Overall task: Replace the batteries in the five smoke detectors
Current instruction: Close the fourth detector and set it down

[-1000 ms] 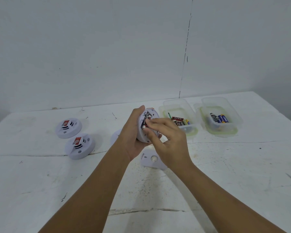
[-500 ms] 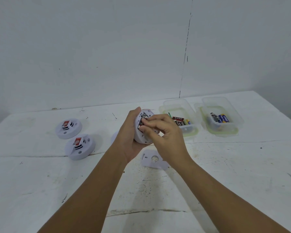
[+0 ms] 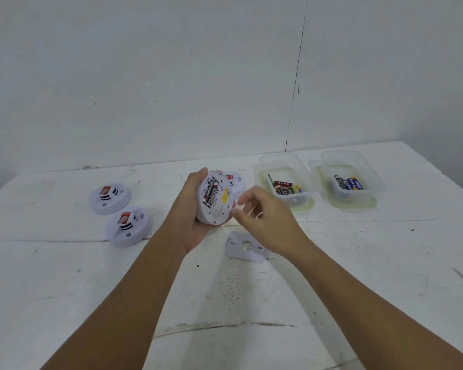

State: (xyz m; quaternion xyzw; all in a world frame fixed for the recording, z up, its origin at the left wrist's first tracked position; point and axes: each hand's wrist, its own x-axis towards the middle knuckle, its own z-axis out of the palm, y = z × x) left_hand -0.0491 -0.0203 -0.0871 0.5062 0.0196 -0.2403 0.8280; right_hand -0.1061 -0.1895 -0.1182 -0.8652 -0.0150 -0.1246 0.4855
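I see the open detector (image 3: 215, 199) in the air over the table (image 3: 358, 276), tilted back-up so its battery bay faces the camera; batteries (image 3: 211, 193) sit in the bay. Left hand (image 3: 191, 206) grips its rim to steady it. Right hand (image 3: 262, 217) is just beside it, fingers loosely curled, holding nothing. Backplate (image 3: 245, 247) lies below, off for access. Two battery tubs (image 3: 286, 188) are near on the right.

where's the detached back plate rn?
Head view: the back plate lies flat on the table, centre frame, just below the right hand and the held detector.
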